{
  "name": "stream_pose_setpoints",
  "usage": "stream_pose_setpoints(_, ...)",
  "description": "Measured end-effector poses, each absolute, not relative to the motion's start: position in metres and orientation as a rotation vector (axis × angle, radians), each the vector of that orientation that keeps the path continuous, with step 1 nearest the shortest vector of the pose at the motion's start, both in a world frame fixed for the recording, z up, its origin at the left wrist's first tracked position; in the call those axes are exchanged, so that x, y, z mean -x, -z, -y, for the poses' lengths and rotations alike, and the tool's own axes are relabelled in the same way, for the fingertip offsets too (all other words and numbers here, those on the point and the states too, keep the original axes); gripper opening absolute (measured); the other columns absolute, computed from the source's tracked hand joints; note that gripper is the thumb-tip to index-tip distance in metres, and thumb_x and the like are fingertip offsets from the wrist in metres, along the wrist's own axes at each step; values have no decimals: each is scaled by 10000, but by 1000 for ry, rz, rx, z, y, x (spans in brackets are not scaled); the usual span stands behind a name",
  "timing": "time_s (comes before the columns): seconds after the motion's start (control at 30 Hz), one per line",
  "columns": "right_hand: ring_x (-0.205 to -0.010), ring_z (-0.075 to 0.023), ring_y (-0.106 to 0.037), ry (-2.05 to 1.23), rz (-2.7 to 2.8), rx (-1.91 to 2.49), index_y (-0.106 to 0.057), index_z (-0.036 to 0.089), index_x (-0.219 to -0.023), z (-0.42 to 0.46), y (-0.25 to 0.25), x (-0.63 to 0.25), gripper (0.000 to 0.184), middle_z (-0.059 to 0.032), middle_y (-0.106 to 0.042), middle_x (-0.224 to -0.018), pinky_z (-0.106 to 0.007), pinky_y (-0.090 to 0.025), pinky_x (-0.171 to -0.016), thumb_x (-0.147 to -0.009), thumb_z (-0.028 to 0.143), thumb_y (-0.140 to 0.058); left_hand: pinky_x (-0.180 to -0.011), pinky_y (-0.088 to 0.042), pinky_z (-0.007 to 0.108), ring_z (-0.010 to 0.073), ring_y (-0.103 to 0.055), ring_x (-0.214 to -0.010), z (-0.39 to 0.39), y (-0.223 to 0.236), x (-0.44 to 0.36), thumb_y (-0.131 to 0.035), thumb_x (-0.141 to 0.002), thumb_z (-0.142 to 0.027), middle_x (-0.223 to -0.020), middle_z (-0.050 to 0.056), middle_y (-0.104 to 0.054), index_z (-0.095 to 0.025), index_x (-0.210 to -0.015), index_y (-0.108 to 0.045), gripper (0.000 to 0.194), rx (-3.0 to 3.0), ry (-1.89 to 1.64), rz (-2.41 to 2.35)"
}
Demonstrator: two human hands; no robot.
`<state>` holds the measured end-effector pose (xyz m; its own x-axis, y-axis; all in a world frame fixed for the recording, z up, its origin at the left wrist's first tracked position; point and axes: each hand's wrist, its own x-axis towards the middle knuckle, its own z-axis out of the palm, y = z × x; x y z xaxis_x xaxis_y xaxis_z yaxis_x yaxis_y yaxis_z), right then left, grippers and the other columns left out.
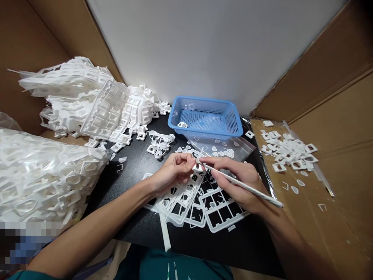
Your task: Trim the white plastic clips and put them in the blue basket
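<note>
Between the fingertips of my left hand (176, 169) is a small white plastic frame (198, 167) with an opening in it. My right hand (239, 177) grips a long, thin, pale-handled stick-like tool (247, 188), its tip meeting the piece; the tip itself is too small to make out. The tool's back end points right, over my wrist. Beneath both hands lie flat white moulded plastic sprue frames (220, 216), some with parts attached, overlapping on the black tabletop (128, 217). Small clear-white offcuts (215, 151) are scattered just beyond my fingers.
A blue perforated basket (239, 126) stands at the back with a white piece inside. Loose white frames (291, 151) are heaped on cardboard at right. Stacked moulded sheets (101, 111) fill the back left, and a bulging clear bag (49, 175) of parts sits near my left arm.
</note>
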<state>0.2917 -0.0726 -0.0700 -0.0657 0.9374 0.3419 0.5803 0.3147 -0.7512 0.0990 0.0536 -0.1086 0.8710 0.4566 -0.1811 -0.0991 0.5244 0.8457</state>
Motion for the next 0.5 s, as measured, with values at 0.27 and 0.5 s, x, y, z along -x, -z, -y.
stream_pose_setpoints(0.27, -1239, -212, -704, -488, 1837, 1343, -688, 237, -1141, 73, 74, -291, 182, -75, -711, -1390, -391, -590, -1045, -1035, 173, -554, -501, -256, 201, 67, -354, -556, -54, 109, -100, -804, -883, -375, -820, 21, -615, -160, -731, -529, 381, -951, -361, -409)
stream_pose_setpoints(0.5, -1264, -226, -685, -488, 1883, 1321, -686, 235, -1205, 73, 71, -290, 243, -87, -700, -1401, -443, -589, -1072, -1037, 159, -527, -491, -259, 201, 68, -378, -542, -53, 108, -101, -811, -870, -392, -788, 21, -629, -162, -722, -526, 395, -969, -355, -428)
